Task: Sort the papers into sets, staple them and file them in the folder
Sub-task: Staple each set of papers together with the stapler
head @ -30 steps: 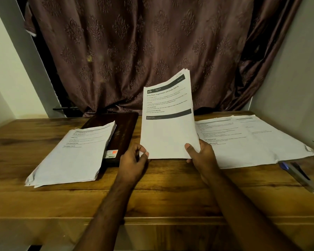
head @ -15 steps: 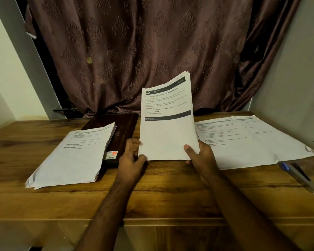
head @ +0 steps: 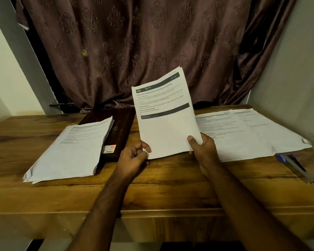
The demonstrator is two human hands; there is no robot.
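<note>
I hold a thin set of printed papers (head: 168, 124) upright over the middle of the wooden table (head: 152, 180). My right hand (head: 203, 151) grips its lower right corner, thumb on the front. My left hand (head: 134, 156) pinches the lower left corner. A thick stack of papers (head: 71, 151) lies at the left, partly over a dark folder (head: 119, 131). More sheets (head: 246, 133) are spread flat at the right. A stapler with a blue tip (head: 294, 168) lies near the right edge.
A brown patterned curtain (head: 134, 48) hangs behind the table. Walls (head: 294, 87) close in at right and left. Bare wood runs along the table's front edge.
The held set has tilted slightly, and my left hand's fingers have shifted at its lower left corner. The stacks on the table have not moved.
</note>
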